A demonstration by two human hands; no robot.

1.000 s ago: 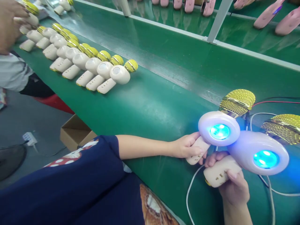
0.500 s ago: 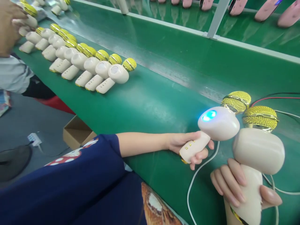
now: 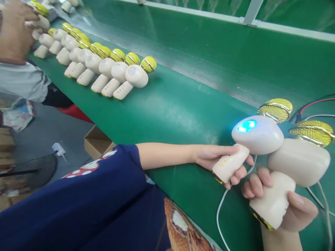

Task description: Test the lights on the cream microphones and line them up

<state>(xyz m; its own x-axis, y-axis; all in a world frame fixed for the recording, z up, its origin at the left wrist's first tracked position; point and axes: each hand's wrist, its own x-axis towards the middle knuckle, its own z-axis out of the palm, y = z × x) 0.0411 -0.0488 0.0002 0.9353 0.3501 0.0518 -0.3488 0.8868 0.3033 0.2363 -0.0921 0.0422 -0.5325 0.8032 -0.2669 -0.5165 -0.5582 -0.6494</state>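
Observation:
My left hand [image 3: 217,161] grips the handle of a cream karaoke microphone [image 3: 258,135], whose round body shows a glowing blue light under a gold mesh head. Just to the right, my right hand [image 3: 297,214] holds the handle of a second cream microphone [image 3: 298,162], its gold mesh head [image 3: 311,133] pointing away and no light showing. The two microphone bodies touch or nearly touch. A long row of similar microphones [image 3: 136,76] lies on the green conveyor belt [image 3: 172,118]. A co-worker's hand [image 3: 15,35] touches the row's far end.
White cables [image 3: 222,216] and red and black wires [image 3: 314,103] run over the belt near my hands. A metal upright [image 3: 252,10] stands beyond the belt's rail. Below the belt edge are a cardboard box [image 3: 98,143], a power strip [image 3: 59,149] and a fan [image 3: 39,170].
Both microphones have rotated in my hands since a second ago: the blue lights no longer face the camera, and the right one's light is out of sight. The view has shifted slightly.

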